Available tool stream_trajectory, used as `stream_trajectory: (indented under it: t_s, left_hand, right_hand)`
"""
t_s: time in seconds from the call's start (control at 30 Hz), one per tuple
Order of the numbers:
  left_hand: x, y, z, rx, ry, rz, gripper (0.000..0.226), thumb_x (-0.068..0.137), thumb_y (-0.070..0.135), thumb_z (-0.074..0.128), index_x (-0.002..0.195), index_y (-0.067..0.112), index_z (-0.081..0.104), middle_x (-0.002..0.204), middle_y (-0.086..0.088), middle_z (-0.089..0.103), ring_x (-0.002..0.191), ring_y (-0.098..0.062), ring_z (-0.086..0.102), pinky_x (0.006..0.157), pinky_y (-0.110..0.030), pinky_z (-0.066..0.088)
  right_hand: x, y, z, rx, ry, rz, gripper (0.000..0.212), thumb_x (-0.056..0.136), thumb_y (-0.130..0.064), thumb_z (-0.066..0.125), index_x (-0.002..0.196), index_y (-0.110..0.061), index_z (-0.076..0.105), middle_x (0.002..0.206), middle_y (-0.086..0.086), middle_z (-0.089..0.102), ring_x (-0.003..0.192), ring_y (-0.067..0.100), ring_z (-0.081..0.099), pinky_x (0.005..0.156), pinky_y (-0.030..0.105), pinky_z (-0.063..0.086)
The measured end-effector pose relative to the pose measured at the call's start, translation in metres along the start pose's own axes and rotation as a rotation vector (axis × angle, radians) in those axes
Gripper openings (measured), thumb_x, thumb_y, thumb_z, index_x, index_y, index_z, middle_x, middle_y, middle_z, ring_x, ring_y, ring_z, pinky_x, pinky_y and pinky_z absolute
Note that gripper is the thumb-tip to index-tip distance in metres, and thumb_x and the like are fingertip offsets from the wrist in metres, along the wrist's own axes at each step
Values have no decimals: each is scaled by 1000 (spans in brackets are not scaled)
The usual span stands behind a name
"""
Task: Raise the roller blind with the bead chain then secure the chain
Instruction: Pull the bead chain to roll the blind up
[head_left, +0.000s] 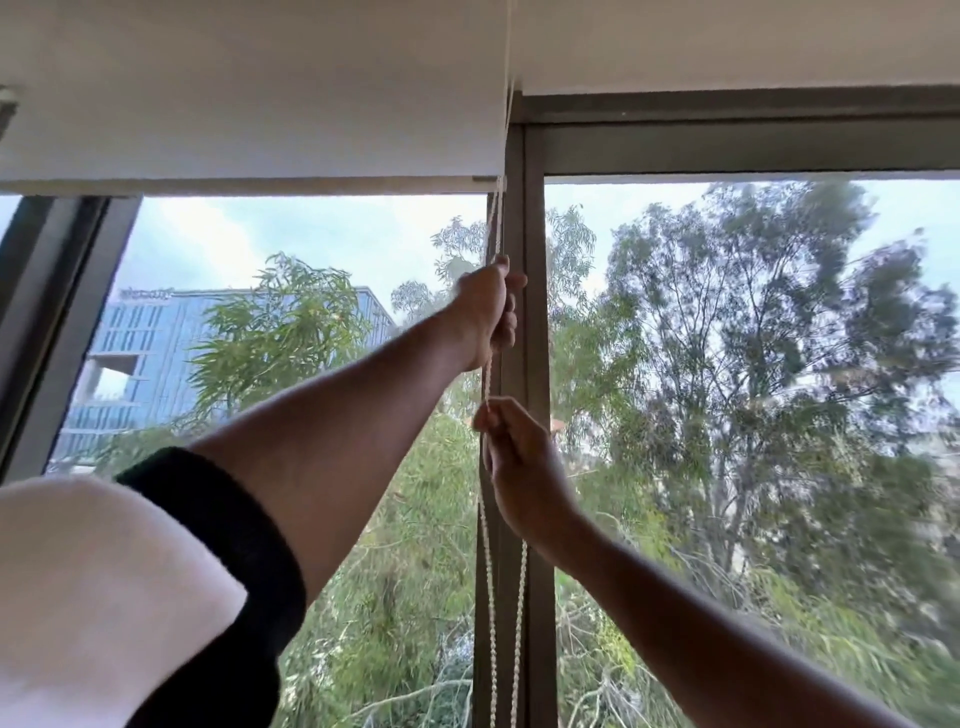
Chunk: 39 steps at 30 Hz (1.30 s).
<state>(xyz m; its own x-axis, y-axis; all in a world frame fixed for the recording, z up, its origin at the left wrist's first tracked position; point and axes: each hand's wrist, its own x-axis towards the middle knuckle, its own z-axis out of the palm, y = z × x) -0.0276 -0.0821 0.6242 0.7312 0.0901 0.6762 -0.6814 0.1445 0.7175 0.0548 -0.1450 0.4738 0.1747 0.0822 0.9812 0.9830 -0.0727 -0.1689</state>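
Outside the glass, trees and a blue office block are seen under a pale sky, and a dark mullion (524, 364) divides two panes. The blind (249, 124) is already drawn most of the way up, its bottom bar lying level across the top of the left pane. The chain (488, 571) hangs as a loop along the mullion, its long axis vertical, running from above the blind down out of view. The left hand (491, 317) is closed around the chain higher up; the right hand (519, 467) pinches it lower down. Which strand each holds cannot be told.

If the wrong strand is pulled, the blind would likely be lowered again. A slack or sideways pull could make the beads skip, and a released grip could let the blind drop before the chain is secured.
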Motion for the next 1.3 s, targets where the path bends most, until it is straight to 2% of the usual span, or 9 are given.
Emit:
stream_trajectory:
  t_s: [0.2,0.33,0.47,0.6,0.7,0.83,1.13,1.2,1.3]
  left_hand:
    - [-5,-39,2,20,-7,30,46,106,20,26,61,23,34,44,6,30,29,-8,24,37,-11,16]
    - [-14,-80,2,71,-4,-9,46,107,29,35,61,20,38,45,6,33,29,-8,25,41,-12,18]
    - [-20,-108,-2,40,22,21,40,108,26,36,70,19,47,48,2,38,32,-9,30,41,-13,22]
    - [-33,-126,1,-20,-52,-20,42,106,19,32,67,21,48,43,6,37,27,-5,26,35,-11,21]
    - [-42,-133,7,-41,-87,-26,47,108,29,32,62,22,40,40,9,36,28,-4,27,35,-12,21]
    - [-44,-138,6,-57,-106,12,54,108,33,34,56,22,41,39,9,35,30,-6,28,35,-14,24]
    - [-9,-86,-38,89,29,22,68,102,61,17,93,10,62,88,-13,66,77,-25,59,73,-34,44]
    - [-1,-61,-39,114,35,35,69,102,59,15,98,8,62,103,-20,63,92,-28,58,76,-34,45]
    - [4,-27,-27,103,7,58,68,104,57,14,103,7,61,105,-20,60,93,-28,56,73,-34,45]
  right_hand:
    - [-9,37,-28,-20,-188,202,35,107,-7,46,85,-27,63,50,-13,46,47,9,36,49,30,29]
    - [13,34,-50,-20,-360,464,31,107,-8,42,93,-14,69,65,-2,69,58,13,62,61,30,47]
    - [55,4,-61,152,-166,551,30,103,1,40,98,-8,68,76,4,70,66,16,63,62,27,52]
    - [101,-34,-53,439,-42,609,25,111,-13,35,113,-3,57,84,14,65,74,25,62,69,36,50]
    - [123,-54,-47,514,5,579,25,111,-13,32,106,-9,56,76,7,56,61,17,51,56,31,43]
    - [128,-50,-32,306,176,455,39,105,-2,31,89,-23,59,58,-1,42,44,14,32,44,21,22]
    - [103,-30,-5,199,184,292,47,102,-9,44,72,-39,67,53,-12,54,44,4,45,44,21,32]
    - [94,-29,-5,215,178,242,39,101,-18,46,74,-36,67,49,-16,59,37,-3,48,35,16,33]
    - [83,-27,-4,174,150,181,30,101,-28,46,81,-33,67,61,-15,64,47,0,48,42,23,36]
